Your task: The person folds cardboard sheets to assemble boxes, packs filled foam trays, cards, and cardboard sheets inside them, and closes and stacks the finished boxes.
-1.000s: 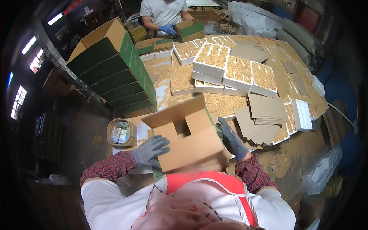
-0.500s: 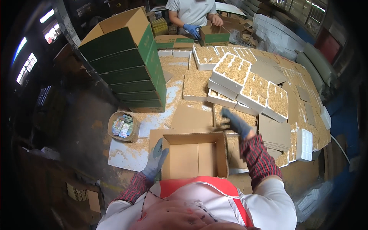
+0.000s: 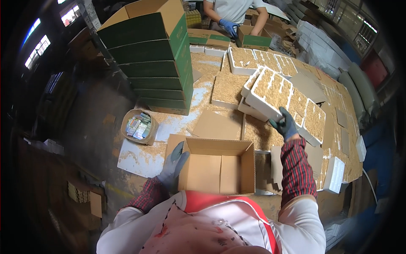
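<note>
The left hand (image 3: 172,164), in a grey work glove, lies against the left wall of an open, empty brown cardboard box (image 3: 218,171), its fingers stretched with a gap between them; whether they pinch the wall, I cannot tell. The box stands upright close to the person's body, its inside facing up and a seam running across its bottom. The right hand (image 3: 287,123), in a similar glove, reaches out over the table with its thumb and fingers clamped on the near corner of a white foam tray (image 3: 270,94) filled with tan, shaving-like material. That tray sits tilted on top of other white trays, just left of more filled white foam trays (image 3: 313,122). Under the right forearm lie flat grey-brown cardboard sheets (image 3: 277,163), partly hidden by the sleeve. A flat brown cardboard piece (image 3: 218,125) rests beyond the box. To its left, near the table's edge, stands a round tan tub (image 3: 153,132) holding small colourful packets (image 3: 138,125). Behind the tub rises a tall stack of green cardboard boxes (image 3: 154,63), the topmost uncovered. At the far side, a co-worker in a light shirt (image 3: 234,9) has a blue-gloved hand (image 3: 229,27) at a smaller green-and-brown carton (image 3: 256,40).
</note>
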Action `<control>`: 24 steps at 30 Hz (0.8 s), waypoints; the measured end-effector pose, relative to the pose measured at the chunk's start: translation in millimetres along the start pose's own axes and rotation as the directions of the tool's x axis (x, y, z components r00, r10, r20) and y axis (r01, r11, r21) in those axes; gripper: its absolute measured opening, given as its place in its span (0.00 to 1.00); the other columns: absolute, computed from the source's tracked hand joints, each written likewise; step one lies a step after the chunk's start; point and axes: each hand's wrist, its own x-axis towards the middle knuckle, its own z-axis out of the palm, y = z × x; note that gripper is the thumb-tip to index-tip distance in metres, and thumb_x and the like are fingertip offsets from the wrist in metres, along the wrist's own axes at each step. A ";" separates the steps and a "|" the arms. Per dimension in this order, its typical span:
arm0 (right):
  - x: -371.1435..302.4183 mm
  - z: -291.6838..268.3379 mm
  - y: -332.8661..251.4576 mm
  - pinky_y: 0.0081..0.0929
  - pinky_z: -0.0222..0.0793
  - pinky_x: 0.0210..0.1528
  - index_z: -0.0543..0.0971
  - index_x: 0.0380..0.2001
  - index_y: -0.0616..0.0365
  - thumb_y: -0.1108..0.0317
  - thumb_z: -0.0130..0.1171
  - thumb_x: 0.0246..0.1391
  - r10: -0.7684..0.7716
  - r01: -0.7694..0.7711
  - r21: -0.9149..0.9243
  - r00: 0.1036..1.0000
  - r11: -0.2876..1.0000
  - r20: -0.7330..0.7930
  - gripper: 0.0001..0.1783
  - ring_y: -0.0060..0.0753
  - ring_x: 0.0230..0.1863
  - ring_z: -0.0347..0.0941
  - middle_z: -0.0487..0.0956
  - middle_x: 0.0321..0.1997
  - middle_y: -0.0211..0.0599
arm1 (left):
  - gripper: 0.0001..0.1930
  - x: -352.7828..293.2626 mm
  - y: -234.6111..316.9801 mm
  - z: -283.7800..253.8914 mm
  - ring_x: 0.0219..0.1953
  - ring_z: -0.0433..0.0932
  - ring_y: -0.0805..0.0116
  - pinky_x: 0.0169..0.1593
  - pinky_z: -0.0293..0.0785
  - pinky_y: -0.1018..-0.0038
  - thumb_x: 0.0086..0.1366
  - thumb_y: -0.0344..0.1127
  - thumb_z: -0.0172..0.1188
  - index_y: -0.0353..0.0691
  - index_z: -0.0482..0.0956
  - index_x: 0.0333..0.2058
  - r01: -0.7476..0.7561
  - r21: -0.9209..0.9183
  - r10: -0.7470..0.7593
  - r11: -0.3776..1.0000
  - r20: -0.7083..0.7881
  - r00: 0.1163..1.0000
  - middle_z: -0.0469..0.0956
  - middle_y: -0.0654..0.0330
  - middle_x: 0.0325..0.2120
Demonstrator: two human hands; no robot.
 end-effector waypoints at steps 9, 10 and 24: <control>-158.6 -51.2 -90.1 0.33 0.72 0.51 0.68 0.52 0.66 0.71 0.56 0.47 0.234 -0.161 -0.205 0.881 0.965 0.411 0.26 0.38 0.49 0.74 0.74 0.50 0.45 | 0.25 12.4 -49.1 -9.1 0.51 0.69 0.68 0.54 0.64 0.75 0.67 0.39 0.51 0.29 0.62 0.56 -0.098 0.118 0.117 0.988 -0.169 0.979 0.71 0.50 0.50; -164.5 -12.5 -129.1 0.31 0.70 0.52 0.68 0.53 0.67 0.74 0.56 0.43 0.485 -0.458 -0.166 0.789 0.874 0.376 0.30 0.36 0.49 0.74 0.74 0.50 0.45 | 0.24 17.0 -56.5 -9.8 0.51 0.70 0.66 0.53 0.65 0.74 0.67 0.40 0.51 0.29 0.63 0.56 -0.093 0.143 0.120 0.985 -0.192 0.974 0.72 0.49 0.49; -138.2 74.8 -37.9 0.24 0.70 0.30 0.78 0.47 0.54 0.68 0.63 0.44 0.510 0.340 -0.874 0.714 0.346 0.480 0.23 0.20 0.23 0.72 0.80 0.25 0.35 | 0.21 -0.8 -39.1 6.5 0.47 0.72 0.49 0.51 0.67 0.62 0.68 0.44 0.45 0.34 0.66 0.53 -0.213 0.579 0.302 0.787 -0.062 0.951 0.73 0.45 0.45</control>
